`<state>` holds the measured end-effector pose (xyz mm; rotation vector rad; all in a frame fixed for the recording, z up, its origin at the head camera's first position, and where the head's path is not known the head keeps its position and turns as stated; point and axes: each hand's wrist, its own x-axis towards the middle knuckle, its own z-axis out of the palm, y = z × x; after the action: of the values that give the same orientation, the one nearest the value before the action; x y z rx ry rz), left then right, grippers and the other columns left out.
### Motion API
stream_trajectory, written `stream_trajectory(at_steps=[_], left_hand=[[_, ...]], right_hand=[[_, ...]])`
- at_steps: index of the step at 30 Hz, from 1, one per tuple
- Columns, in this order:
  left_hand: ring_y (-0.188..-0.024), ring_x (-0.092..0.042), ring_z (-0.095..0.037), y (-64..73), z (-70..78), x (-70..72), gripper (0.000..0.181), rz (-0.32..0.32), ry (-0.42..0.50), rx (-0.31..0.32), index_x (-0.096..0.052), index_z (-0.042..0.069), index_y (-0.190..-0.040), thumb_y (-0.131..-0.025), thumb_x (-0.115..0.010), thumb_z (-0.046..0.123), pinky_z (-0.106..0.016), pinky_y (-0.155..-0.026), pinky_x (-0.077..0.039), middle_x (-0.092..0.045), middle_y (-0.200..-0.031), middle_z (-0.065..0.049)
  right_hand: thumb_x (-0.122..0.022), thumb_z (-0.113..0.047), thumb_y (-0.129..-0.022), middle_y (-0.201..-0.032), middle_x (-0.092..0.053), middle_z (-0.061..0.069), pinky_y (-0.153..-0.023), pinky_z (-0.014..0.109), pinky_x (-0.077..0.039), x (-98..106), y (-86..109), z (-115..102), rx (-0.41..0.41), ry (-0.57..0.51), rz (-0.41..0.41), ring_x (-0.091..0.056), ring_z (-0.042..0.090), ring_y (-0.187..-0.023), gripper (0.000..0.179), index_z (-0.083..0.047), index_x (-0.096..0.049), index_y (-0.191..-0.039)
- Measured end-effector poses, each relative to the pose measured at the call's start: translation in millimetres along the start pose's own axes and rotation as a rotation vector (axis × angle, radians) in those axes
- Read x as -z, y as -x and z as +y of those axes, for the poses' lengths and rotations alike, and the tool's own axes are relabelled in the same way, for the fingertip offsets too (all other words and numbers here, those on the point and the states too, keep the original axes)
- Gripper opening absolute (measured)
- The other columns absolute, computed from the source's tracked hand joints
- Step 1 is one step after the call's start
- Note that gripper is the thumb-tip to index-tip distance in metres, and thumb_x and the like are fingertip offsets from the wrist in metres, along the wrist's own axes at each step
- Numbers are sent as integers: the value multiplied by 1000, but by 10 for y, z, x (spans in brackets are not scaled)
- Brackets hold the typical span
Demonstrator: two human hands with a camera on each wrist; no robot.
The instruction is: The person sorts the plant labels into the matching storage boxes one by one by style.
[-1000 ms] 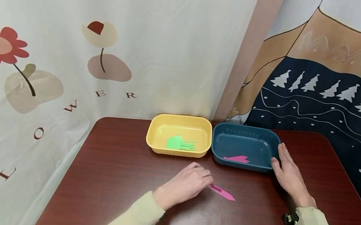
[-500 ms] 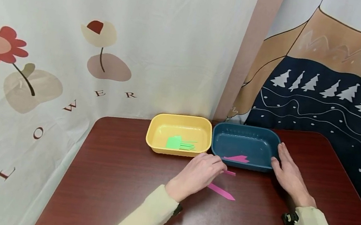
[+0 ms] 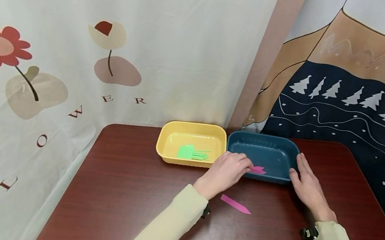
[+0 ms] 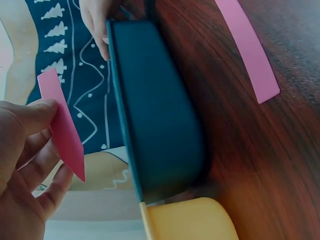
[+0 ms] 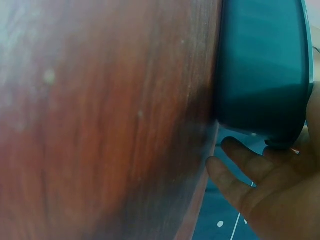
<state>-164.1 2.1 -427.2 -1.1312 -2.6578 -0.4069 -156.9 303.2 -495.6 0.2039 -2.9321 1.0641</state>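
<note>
My left hand (image 3: 224,173) is over the front wall of the blue tray (image 3: 273,178). Between thumb and fingers it pinches a flat pink plant label (image 4: 64,127) with one pointed end, best seen in the left wrist view. In the head view that label is hardly visible, hidden by the fingers or blending with the pink labels (image 3: 259,170) lying in the tray. On the table in front lies another pink plant label (image 3: 236,204). My right hand (image 3: 310,191) rests against the tray's right side, fingers mostly straight along the wall, seen also in the right wrist view.
A yellow tray (image 3: 189,163) stands directly left of the blue one, with several green plant labels (image 3: 191,153) inside. Both trays sit near the back edge of the dark wooden table (image 3: 122,192). Printed curtains (image 3: 187,53) hang right behind it.
My left hand has picked up one pink plant label from the table and carried it away and right to the blue tray. One label stays on the table. The right hand has not moved.
</note>
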Motion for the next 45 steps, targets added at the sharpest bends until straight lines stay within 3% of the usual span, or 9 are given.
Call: stream_trajectory(at_steps=[5,14,27,31,34,40,45], left_hand=[[-97,-67,-7,-145,-24,-101,23,-34,7,54,-79,21,-116,-94,-79,26,-23,-89,-50,-75,-107,6],[-96,-68,-9,-340,-76,-241,24,-81,-89,120,-80,21,-117,-94,-79,23,-27,-90,-53,-76,-108,5],[-100,-66,-10,-468,-92,-433,27,-173,-110,177,-76,24,-124,-98,-73,32,-31,-94,-52,-74,-115,6],[-111,-63,-14,-444,-110,-445,39,-168,-102,218,-72,24,-131,-97,-72,42,-35,-100,-51,-70,-125,3],[-113,-62,-15,-387,-111,-432,41,-138,-91,205,-71,23,-132,-97,-71,44,-36,-100,-51,-68,-127,2],[-112,-62,-14,-177,-76,-355,35,-55,-42,110,-74,19,-127,-98,-72,40,-32,-97,-50,-69,-124,2],[-116,-61,-16,34,-70,-254,36,-35,-72,-5,-74,17,-126,-98,-71,41,-33,-101,-48,-68,-126,1]], right_hand=[[-40,-28,-113,-171,-5,25,-117,67,-16,3,2,-5,6,2,3,-12,47,-155,67,3,-9,-164],[-40,-28,-113,-170,-5,25,-118,67,-16,9,10,-21,19,-6,-1,-11,47,-155,67,4,-10,-163],[-40,-28,-113,-170,-6,25,-118,66,-16,0,8,-14,22,-7,0,-11,45,-155,67,5,-11,-163],[-40,-30,-113,-170,-6,26,-118,65,-17,-3,7,-10,32,-5,0,-12,45,-155,68,5,-11,-163],[-40,-29,-113,-170,-7,26,-118,65,-16,0,14,-5,34,-5,5,-12,46,-155,67,6,-12,-163],[-40,-29,-113,-170,-6,26,-118,66,-15,7,13,9,30,-9,2,-11,46,-155,67,5,-11,-163],[-39,-30,-113,-170,-4,25,-118,67,-16,19,11,11,19,-9,-5,-10,46,-155,68,4,-9,-163]])
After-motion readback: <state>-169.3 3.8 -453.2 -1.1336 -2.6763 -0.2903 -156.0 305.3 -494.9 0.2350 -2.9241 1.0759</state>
